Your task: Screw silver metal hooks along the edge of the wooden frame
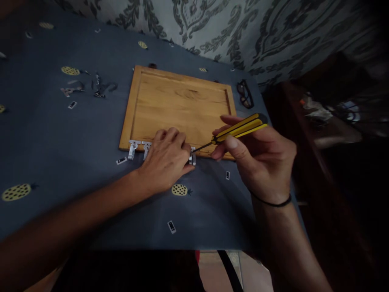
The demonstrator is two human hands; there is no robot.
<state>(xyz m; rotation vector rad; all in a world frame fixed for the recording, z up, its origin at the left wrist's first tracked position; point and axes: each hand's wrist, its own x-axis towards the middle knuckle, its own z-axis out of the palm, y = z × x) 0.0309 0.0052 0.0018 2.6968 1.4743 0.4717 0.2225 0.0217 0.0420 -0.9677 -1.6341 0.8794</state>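
Note:
A wooden panel point(182, 103) with a raised frame lies flat on the blue cloth. Metal hinges point(132, 150) sit along its near edge at the left. My left hand point(167, 158) rests over that edge, fingers curled and thumb against another metal hinge point(192, 158), partly hidden by the hand. In my right hand point(258, 158) is a yellow and black screwdriver point(238, 129), gripped by the handle. Its shaft slants down to the left, and the tip meets the hinge beside my left fingers. Whether a screw is under the tip cannot be made out.
Loose metal pieces point(100, 86) lie on the pineapple-print cloth point(75, 134) at the left. Black-framed glasses point(244, 94) rest beyond the panel's right side. A patterned curtain point(209, 28) hangs behind. Cluttered dark furniture point(322, 134) stands at the right.

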